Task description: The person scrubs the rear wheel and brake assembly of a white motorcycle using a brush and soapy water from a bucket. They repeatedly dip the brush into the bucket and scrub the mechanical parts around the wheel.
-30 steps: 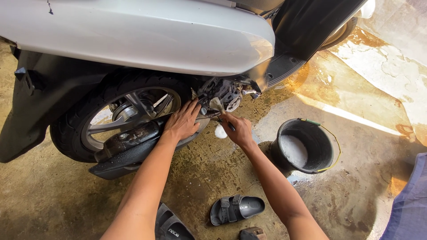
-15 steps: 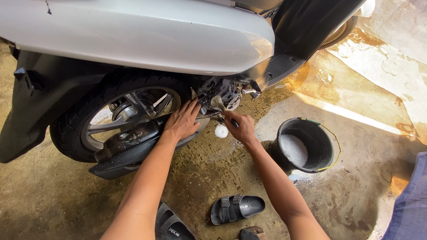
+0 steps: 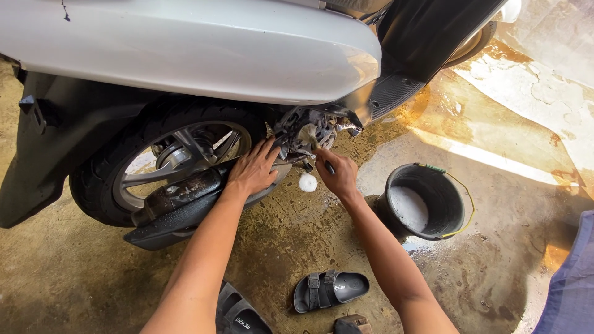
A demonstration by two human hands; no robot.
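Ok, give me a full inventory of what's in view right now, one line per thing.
scooter: one, white body with black panels, lying across the top.
rear wheel: one, black tyre, grey spokes, left of centre.
engine parts: one cluster, grimy grey, under the body's edge.
bucket: one, black, soapy water inside, on the wet floor at right.
foam blob: one, white, on the floor below the engine.
sandals: two, black, bottom centre.
brush: one, dark handle, in the right hand, tip at the engine.
left hand: resting flat beside the engine.
right hand: closed on the brush.
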